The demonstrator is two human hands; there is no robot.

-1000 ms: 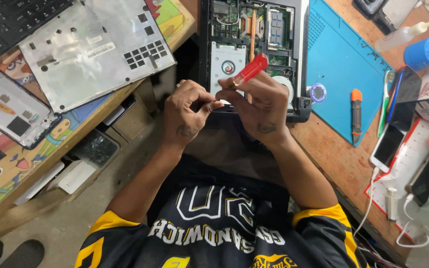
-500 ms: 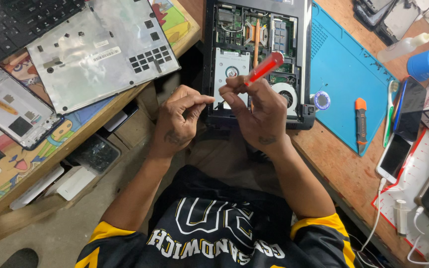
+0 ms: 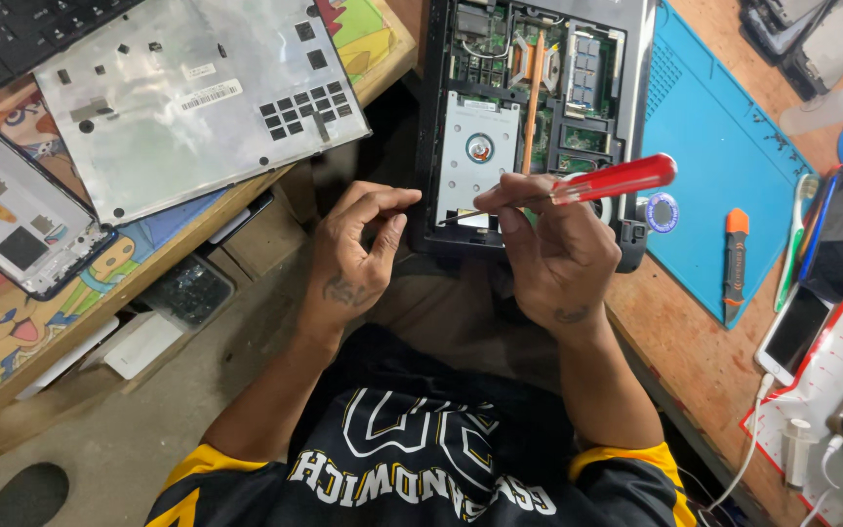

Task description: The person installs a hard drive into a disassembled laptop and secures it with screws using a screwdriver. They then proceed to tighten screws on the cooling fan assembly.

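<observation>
My right hand (image 3: 553, 249) grips a red-handled screwdriver (image 3: 609, 181), its thin shaft pointing left over the near edge of an opened laptop base (image 3: 539, 107). The laptop's circuit board, a silver drive and a copper pipe are exposed. My left hand (image 3: 358, 249) hovers just left of the laptop's near corner, thumb and forefinger pinched together; anything between them is too small to see. Both hands sit above my lap, close to the laptop's front edge.
A silver laptop bottom cover (image 3: 187, 98) lies on the left table beside a phone-like panel (image 3: 21, 224). A blue mat (image 3: 724, 166) lies right of the laptop with an orange-tipped tool (image 3: 736, 259), a round roll (image 3: 662, 212), phones and cables (image 3: 802, 332). A box (image 3: 187, 291) sits below.
My hands have drawn apart: the left moved away from the screwdriver tip to the left, fingers pinched. The screwdriver has tilted flatter in my right hand.
</observation>
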